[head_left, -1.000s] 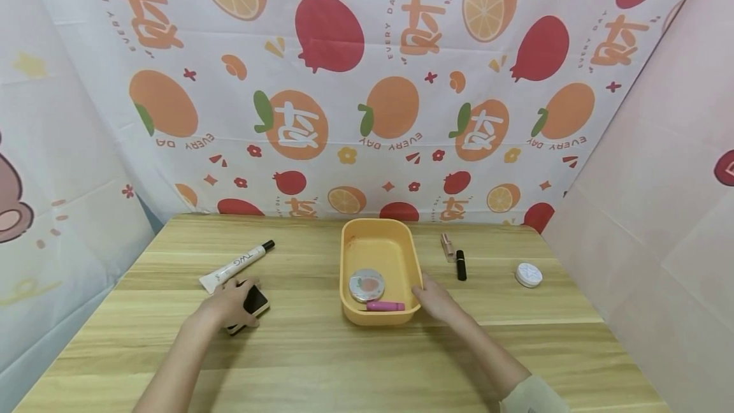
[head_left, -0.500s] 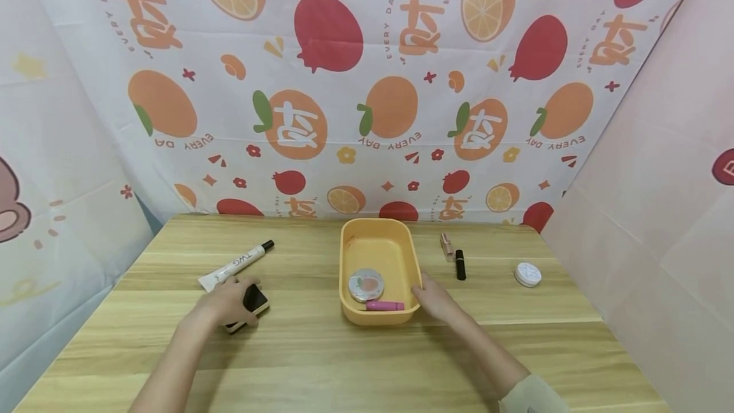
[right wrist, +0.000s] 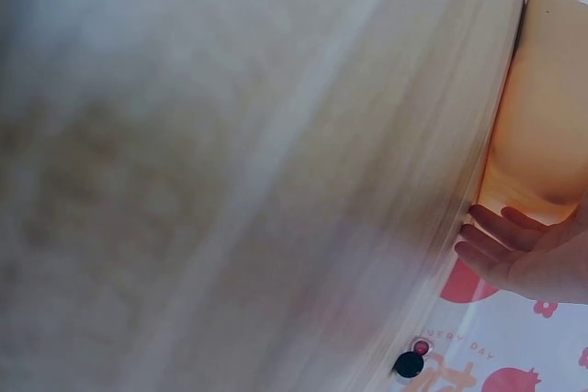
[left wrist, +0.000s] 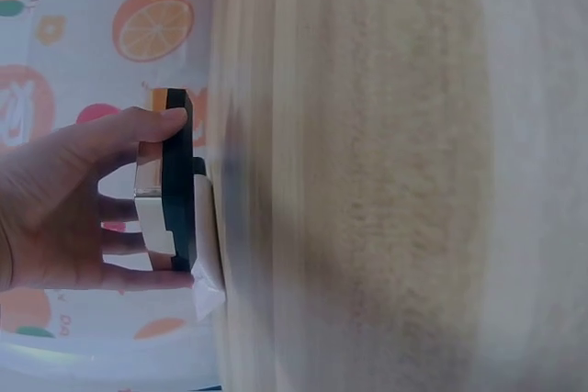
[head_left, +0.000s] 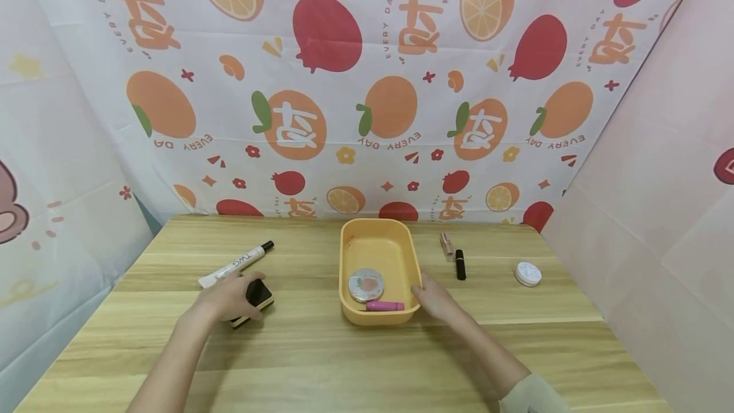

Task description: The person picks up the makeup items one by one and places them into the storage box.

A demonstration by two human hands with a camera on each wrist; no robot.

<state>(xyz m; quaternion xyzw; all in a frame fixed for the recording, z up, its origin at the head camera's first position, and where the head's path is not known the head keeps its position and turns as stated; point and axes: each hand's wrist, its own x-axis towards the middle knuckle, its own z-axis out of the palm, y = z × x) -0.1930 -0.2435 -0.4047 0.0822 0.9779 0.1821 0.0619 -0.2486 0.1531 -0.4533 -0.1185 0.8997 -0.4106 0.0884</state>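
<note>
The left hand (head_left: 226, 298) is gripping a black-and-gold case (head_left: 260, 293) on the left half of the desk (head_left: 344, 368), well in from its left edge. In the left wrist view the thumb is pressing one end of the case and a finger is reaching to the opposite end, so the grasp is spanning it. A white tube (head_left: 237, 264) with a black cap is lying just beyond the case, its cap pointing towards the back edge.

The right hand (head_left: 434, 298) is holding the right wall of a yellow bin (head_left: 378, 318), its grasp narrow at the rim. The bin is standing near the middle of the desk's back edge. Inside, a round compact (head_left: 366, 285) and a pink tube (head_left: 385, 306) are lying towards the near end.

Right of the bin, a pale pink lipstick (head_left: 446, 245) and a black lipstick (head_left: 460, 265) are lying close together near the back edge. A round white box (head_left: 528, 274) is sitting towards the desk's back right corner. Behind the desk, a fruit-print cloth (head_left: 378, 43) is hanging.
</note>
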